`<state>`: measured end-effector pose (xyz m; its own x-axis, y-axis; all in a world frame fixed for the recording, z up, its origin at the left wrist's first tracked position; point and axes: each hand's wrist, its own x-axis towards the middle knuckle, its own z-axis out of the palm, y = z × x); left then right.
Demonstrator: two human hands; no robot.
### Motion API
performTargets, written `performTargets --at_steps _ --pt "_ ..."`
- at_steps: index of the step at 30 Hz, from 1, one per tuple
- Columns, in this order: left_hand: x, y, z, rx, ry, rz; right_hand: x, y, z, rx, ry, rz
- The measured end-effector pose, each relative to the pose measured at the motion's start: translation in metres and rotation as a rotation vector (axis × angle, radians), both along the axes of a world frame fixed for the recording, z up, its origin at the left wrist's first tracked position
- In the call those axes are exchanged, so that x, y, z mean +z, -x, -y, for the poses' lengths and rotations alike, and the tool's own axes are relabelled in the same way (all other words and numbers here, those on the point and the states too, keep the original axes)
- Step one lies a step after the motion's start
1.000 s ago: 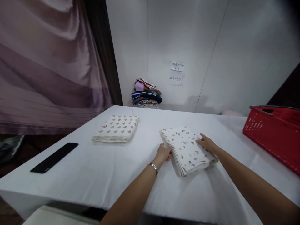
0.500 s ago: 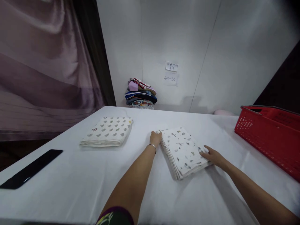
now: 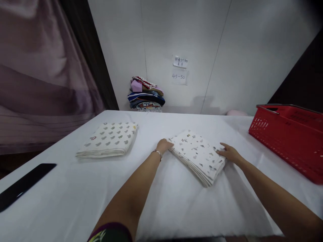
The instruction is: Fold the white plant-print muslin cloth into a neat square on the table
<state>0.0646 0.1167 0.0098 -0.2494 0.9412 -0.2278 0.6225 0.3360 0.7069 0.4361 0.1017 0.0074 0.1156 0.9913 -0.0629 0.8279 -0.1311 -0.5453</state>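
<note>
A folded white cloth with small grey prints (image 3: 196, 154) lies in the middle of the white table (image 3: 75, 198). My left hand (image 3: 164, 146), a bracelet on its wrist, grips the cloth's far left corner with curled fingers. My right hand (image 3: 228, 154) rests on the cloth's right edge, fingers stretched out flat against it. A second folded white cloth with a grey and coloured pattern (image 3: 108, 139) lies apart to the left, untouched.
A red plastic basket (image 3: 290, 137) stands at the table's right side. A black flat bar (image 3: 24, 185) lies near the left edge. A stack of coloured folded clothes (image 3: 146, 94) sits behind the table by the wall, under paper notes (image 3: 179, 69). A curtain hangs left.
The cloth has turned and slid slightly away from me between my hands. My left hand moved from its near-left side to its far corner; my right hand shifted along the right edge.
</note>
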Motion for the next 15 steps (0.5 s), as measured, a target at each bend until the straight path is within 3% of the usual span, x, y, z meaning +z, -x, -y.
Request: performTargets --at_steps 3,5,7,9,12,15 --pt "0.001 -0.001 0.012 -0.035 -0.029 -0.008 0.012 0.015 -0.001 0.032 -0.071 0.185" --pt "0.004 -0.001 0.019 -0.039 -0.086 -0.017 0.021 0.036 0.012 0.105 -0.174 0.222" --pt "0.009 -0.001 0.026 -0.041 -0.168 -0.031 0.027 0.061 0.034 0.216 -0.229 0.106" --pt "0.013 -0.002 0.035 -0.088 -0.283 -0.055 0.031 0.087 0.06 0.352 -0.178 -0.021" --pt "0.017 -0.006 0.048 -0.316 -0.483 -0.104 0.032 0.114 0.092 0.465 -0.161 -0.028" --pt "0.016 -0.012 0.057 -0.596 -0.582 -0.161 0.03 0.125 0.104 0.487 -0.169 0.061"
